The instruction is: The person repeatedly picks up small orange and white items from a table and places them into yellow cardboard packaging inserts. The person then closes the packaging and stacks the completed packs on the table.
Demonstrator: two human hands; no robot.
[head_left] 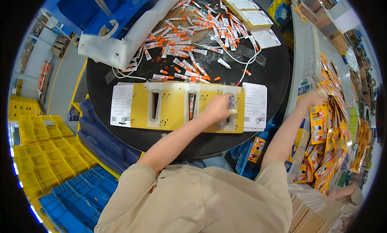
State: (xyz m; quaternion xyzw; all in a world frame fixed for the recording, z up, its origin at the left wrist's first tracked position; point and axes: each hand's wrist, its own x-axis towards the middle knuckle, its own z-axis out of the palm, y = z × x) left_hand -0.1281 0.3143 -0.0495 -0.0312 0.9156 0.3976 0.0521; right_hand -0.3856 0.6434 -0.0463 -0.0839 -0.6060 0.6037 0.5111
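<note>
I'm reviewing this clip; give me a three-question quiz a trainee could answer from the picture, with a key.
1. True or false: the left hand is at the left end of the yellow board.
2. What shows in the board's middle slot? A) scissors B) a tube C) a roll of tape
3. Which hand is nearer the pile of orange packages?

Key:
1. False; it is at the right end.
2. B
3. The right hand.

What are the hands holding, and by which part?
It cannot be told for sure: the left hand touches a clear plastic piece on the yellow board, its grip hidden; the right hand is blurred beside orange packages.
</note>
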